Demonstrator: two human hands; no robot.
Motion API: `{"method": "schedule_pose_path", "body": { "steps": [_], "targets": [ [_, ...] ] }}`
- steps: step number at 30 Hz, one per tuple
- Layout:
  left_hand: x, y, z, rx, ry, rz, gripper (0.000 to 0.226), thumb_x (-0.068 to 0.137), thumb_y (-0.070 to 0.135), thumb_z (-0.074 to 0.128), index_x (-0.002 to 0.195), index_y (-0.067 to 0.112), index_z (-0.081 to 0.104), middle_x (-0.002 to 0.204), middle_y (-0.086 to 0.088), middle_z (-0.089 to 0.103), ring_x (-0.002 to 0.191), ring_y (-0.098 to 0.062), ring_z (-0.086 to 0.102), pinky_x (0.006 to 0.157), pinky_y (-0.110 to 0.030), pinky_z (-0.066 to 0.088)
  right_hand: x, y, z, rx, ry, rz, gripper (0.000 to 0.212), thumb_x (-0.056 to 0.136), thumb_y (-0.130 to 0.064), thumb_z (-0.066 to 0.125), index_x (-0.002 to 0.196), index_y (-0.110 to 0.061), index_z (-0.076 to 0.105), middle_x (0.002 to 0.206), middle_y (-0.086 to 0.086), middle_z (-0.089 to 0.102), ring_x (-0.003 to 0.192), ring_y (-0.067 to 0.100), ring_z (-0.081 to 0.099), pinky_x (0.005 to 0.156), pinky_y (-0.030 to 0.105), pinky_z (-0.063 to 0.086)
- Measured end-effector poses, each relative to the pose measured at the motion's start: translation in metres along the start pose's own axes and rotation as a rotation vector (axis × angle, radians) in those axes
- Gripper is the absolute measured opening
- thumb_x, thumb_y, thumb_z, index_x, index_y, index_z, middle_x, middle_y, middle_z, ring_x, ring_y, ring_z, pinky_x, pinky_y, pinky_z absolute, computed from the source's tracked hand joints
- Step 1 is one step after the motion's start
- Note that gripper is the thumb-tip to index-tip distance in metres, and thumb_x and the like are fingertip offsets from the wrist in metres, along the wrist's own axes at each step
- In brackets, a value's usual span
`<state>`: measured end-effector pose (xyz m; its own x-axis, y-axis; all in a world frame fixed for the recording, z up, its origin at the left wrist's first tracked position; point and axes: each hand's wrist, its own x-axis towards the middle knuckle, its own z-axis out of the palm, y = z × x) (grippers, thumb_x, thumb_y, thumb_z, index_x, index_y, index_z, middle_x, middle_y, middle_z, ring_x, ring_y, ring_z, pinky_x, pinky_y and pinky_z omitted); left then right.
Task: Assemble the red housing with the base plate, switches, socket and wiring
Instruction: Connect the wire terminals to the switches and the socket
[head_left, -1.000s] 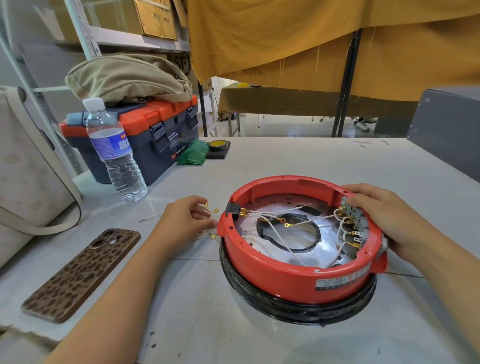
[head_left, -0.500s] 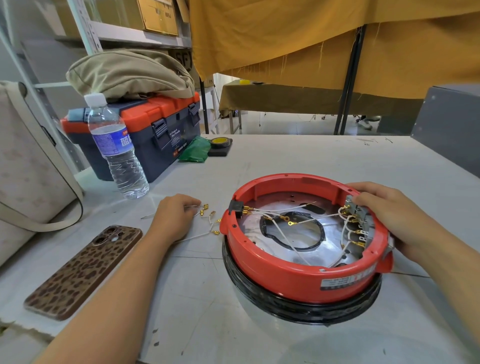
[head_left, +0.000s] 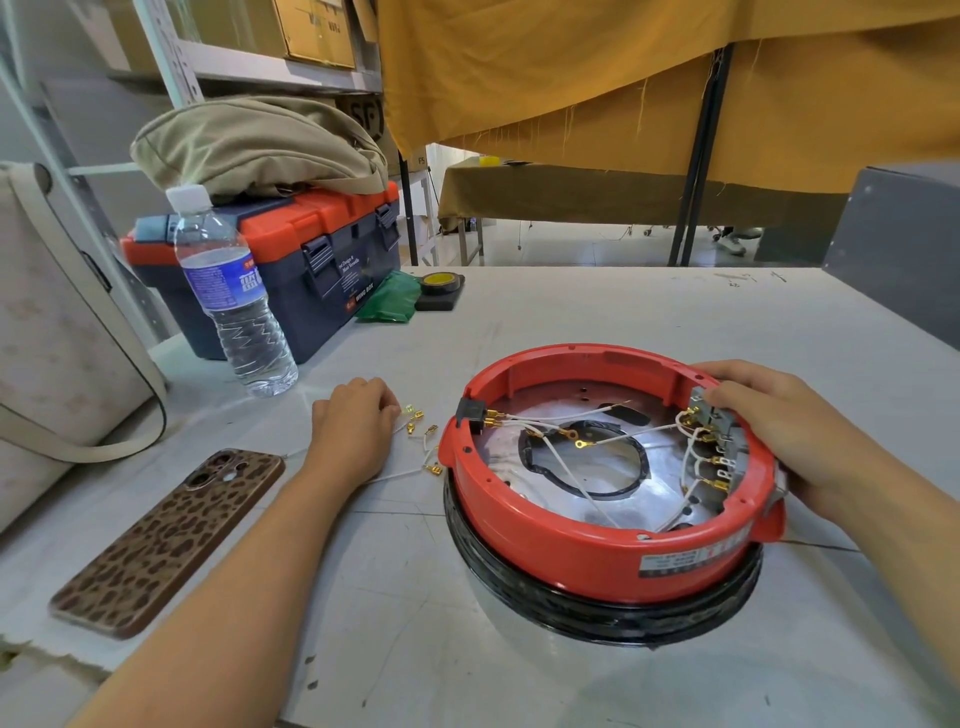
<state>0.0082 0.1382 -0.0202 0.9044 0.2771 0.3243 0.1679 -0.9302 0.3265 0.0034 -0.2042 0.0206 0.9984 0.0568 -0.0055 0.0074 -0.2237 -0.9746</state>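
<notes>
Left hand (head_left: 353, 431) shifted onto loose wires (head_left: 415, 470)

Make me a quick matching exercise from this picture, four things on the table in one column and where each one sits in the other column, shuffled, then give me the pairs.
Things:
1. water bottle
2. phone
3. tape roll
4. loose wires

Places:
A. between the left hand and the red housing
B. far side, beside the green bag
C. in front of the toolbox
D. near edge, outside the left forearm

Pairs: 1-C, 2-D, 3-B, 4-A
</notes>
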Motion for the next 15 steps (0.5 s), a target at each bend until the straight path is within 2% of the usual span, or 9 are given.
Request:
{"method": "schedule_pose_path", "body": {
  "steps": [2, 4, 10, 12, 15],
  "targets": [
    [-0.001, 0.000, -0.002, -0.144, 0.082, 0.010, 0.009, 0.094, 0.014, 0.050, 0.090, 0.013, 0.058, 0.096, -0.007, 0.063, 0.091, -0.026, 0.054, 0.081, -0.037, 0.041, 0.000, 0.000, 0.000, 0.000, -0.006, 0.000, 0.022, 0.090, -0.010, 0.051, 0.094, -0.024, 0.067, 0.064, -0.003, 0.072, 0.051, 0.010, 0.065, 0.048, 0.024, 0.051],
    [-0.003, 0.003, -0.006, -0.277, 0.152, 0.035, 0.007, 0.092, 0.009, 0.054, 0.086, 0.011, 0.059, 0.089, -0.006, 0.064, 0.084, -0.022, 0.054, 0.074, -0.031, 0.041, 0.000, 0.001, -0.001, 0.007, -0.009, -0.001, 0.022, 0.091, -0.010, 0.050, 0.095, -0.024, 0.067, 0.058, -0.006, 0.069, 0.046, 0.008, 0.063, 0.043, 0.021, 0.049],
    [-0.014, 0.015, -0.020, -0.432, 0.296, 0.190, 0.013, 0.085, 0.003, 0.064, 0.096, 0.004, 0.072, 0.091, -0.007, 0.070, 0.077, -0.015, 0.059, 0.073, -0.013, 0.040, 0.000, 0.002, 0.000, -0.014, 0.011, -0.008, 0.022, 0.091, -0.012, 0.051, 0.095, -0.026, 0.068, 0.068, -0.002, 0.072, 0.055, 0.016, 0.066, 0.056, 0.030, 0.053],
    [-0.018, 0.021, -0.026, -0.444, 0.296, 0.241, 0.014, 0.085, 0.002, 0.064, 0.096, 0.004, 0.073, 0.091, -0.009, 0.070, 0.077, -0.016, 0.060, 0.071, -0.012, 0.043, 0.000, 0.002, 0.000, -0.005, 0.021, -0.010, 0.022, 0.091, -0.011, 0.051, 0.096, -0.025, 0.068, 0.076, 0.003, 0.073, 0.060, 0.020, 0.067, 0.063, 0.034, 0.054],
    [-0.025, 0.032, -0.035, -0.460, 0.255, 0.295, 0.015, 0.086, 0.003, 0.064, 0.095, 0.008, 0.075, 0.089, -0.007, 0.069, 0.078, -0.019, 0.062, 0.073, -0.021, 0.047, 0.000, 0.003, 0.002, -0.008, 0.030, -0.012, 0.022, 0.091, -0.012, 0.050, 0.095, -0.026, 0.068, 0.074, 0.001, 0.071, 0.053, 0.013, 0.065, 0.057, 0.030, 0.052]
  ]
}}
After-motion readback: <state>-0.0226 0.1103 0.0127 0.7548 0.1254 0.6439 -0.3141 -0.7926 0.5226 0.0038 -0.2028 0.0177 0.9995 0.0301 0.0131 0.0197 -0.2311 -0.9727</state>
